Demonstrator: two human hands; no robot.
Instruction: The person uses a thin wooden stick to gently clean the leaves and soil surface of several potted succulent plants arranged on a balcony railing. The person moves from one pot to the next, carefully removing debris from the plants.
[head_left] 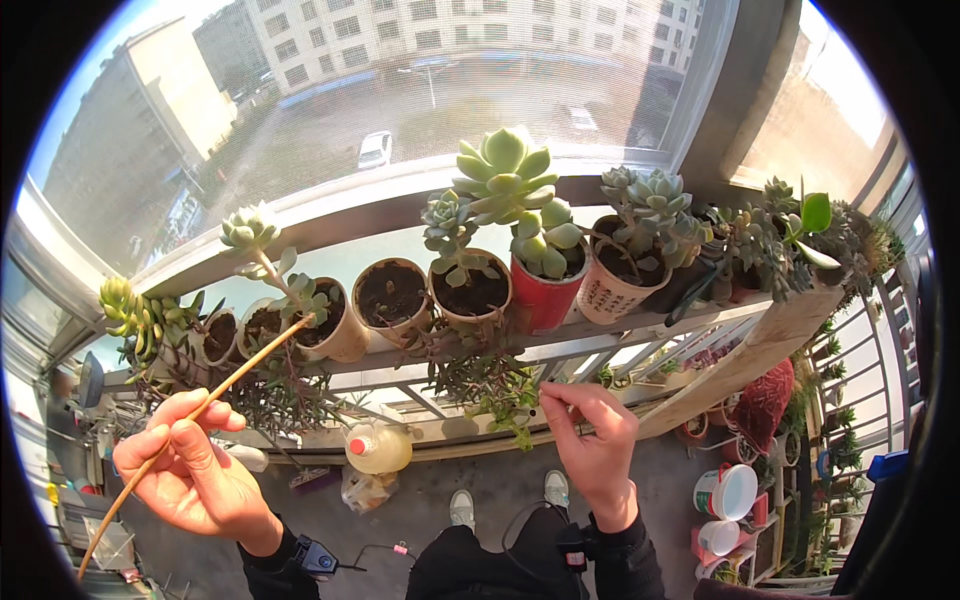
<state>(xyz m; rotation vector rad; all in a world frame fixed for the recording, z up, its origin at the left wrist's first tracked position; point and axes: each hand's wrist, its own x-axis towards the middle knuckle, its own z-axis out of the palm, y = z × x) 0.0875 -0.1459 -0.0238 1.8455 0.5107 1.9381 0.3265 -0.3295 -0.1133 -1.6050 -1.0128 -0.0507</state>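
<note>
My left hand [205, 475] is closed around a thin brown stick [255, 360], which slants up to the right. Its far tip meets the pale pot [345, 340] that holds a tall leaning succulent [250, 230]; whether it touches soil, leaf or rim I cannot tell. Beside that stands a pot of dark soil [392, 295]. My right hand [598, 440] hangs in front of the ledge with thumb and forefinger pinched together, close to a trailing plant [500, 388]. Anything between those fingertips is too small to make out.
More succulents stand along the ledge, in a red pot [540, 302], a white printed pot [610, 292] and a crowded cluster [775, 240] at right. Metal railing runs beneath. On the floor are a yellowish jug [380, 450] and white buckets [735, 490]. A window lies behind.
</note>
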